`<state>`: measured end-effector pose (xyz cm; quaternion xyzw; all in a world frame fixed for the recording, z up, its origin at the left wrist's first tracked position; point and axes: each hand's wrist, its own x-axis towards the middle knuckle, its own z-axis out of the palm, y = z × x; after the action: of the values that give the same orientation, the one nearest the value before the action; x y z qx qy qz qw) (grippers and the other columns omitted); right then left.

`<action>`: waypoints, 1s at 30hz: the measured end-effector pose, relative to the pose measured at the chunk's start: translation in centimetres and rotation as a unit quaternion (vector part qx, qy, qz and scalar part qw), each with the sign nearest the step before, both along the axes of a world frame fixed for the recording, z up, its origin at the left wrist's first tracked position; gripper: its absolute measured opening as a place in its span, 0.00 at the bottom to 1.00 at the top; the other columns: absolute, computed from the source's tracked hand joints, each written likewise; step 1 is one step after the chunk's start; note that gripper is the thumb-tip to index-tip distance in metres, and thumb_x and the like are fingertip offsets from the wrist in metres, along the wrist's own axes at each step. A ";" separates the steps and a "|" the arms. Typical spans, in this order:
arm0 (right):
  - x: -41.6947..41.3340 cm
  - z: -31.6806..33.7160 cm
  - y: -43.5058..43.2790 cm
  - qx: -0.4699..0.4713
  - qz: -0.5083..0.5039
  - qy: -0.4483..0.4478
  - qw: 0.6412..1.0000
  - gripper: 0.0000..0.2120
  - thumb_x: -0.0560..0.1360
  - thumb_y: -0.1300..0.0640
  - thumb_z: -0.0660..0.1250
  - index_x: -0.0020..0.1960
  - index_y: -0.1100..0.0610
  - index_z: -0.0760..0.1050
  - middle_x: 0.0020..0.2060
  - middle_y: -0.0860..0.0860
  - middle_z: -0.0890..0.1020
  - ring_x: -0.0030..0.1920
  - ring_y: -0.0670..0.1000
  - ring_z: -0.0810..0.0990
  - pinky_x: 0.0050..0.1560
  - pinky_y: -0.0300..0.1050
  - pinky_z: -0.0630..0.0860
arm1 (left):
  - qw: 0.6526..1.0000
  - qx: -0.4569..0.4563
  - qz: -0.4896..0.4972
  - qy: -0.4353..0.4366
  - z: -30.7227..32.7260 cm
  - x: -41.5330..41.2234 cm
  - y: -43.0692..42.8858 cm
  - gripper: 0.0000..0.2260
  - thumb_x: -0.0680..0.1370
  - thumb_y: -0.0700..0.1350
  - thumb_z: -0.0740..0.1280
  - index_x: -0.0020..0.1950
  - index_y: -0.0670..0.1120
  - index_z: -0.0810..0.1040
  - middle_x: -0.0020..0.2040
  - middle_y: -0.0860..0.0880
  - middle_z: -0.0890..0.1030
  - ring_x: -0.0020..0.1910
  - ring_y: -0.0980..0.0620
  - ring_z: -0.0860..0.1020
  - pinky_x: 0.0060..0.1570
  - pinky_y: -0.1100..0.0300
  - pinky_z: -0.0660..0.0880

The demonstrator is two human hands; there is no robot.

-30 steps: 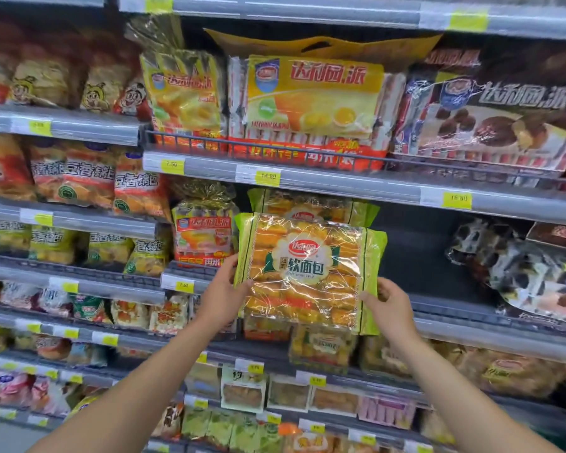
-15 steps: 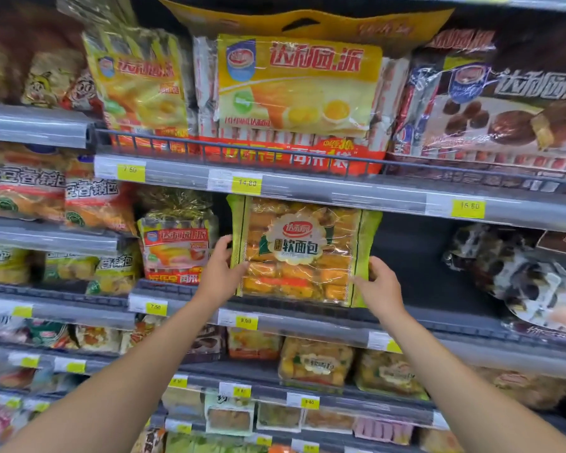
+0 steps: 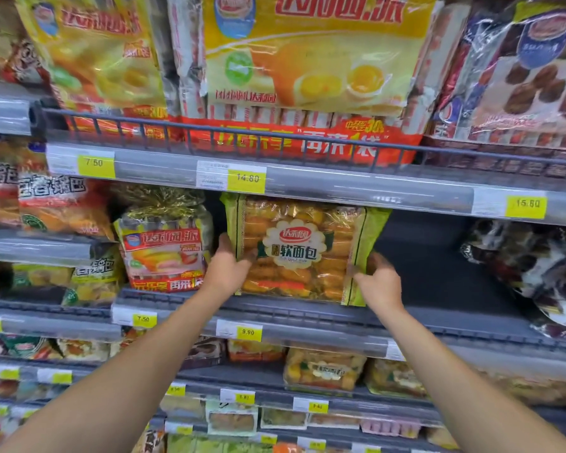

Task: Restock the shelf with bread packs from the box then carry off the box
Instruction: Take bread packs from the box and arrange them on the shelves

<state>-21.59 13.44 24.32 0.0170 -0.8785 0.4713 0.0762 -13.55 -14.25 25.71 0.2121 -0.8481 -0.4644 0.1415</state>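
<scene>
Gripping the pack (image 3: 294, 250) by its side edges, my left hand (image 3: 226, 268) and right hand (image 3: 378, 284) stand it upright mid-frame on the shelf (image 3: 445, 289), so its label faces out.

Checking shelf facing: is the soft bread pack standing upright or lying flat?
Upright: the bread pack stands on the shelf, label facing out.

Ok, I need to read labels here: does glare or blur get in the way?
Head view: glare streaks the wrap of the bread pack, though its big label reads fine; price tags are slightly soft; the right hand is motion-blurred; shelf rails bow.
</scene>
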 end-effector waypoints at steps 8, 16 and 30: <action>-0.6 -0.3 -0.1 0.014 -0.005 0.012 1.000 0.20 0.74 0.45 0.72 0.60 0.54 0.76 0.52 0.50 0.82 0.51 0.54 0.81 0.50 0.49 0.79 | 0.999 0.033 0.002 -0.007 0.1 -1.0 0.1 0.39 0.81 0.54 0.66 0.82 0.44 0.45 0.80 0.41 0.59 0.77 0.41 0.61 0.72 0.53 0.63; 1.0 0.6 0.8 0.003 0.031 0.007 0.999 0.25 0.75 0.48 0.72 0.68 0.56 0.73 0.59 0.48 0.80 0.55 0.51 0.78 0.55 0.43 0.73 | 1.000 0.006 0.007 0.026 -0.2 -0.1 -0.1 0.27 0.79 0.51 0.69 0.73 0.44 0.62 0.59 0.48 0.79 0.59 0.42 0.78 0.53 0.56 0.72; 8.4 -2.9 6.5 0.042 0.067 0.097 0.992 0.24 0.78 0.50 0.69 0.71 0.52 0.70 0.65 0.47 0.74 0.65 0.47 0.73 0.64 0.43 0.71 | 0.977 -0.166 0.027 0.131 -4.5 10.1 6.7 0.27 0.80 0.54 0.67 0.76 0.50 0.64 0.73 0.50 0.68 0.73 0.50 0.64 0.70 0.52 0.66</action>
<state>-13.14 19.92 21.38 0.1253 -0.8829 0.4338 0.1287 -3.40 -7.58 21.26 0.1460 -0.8815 -0.3367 0.2971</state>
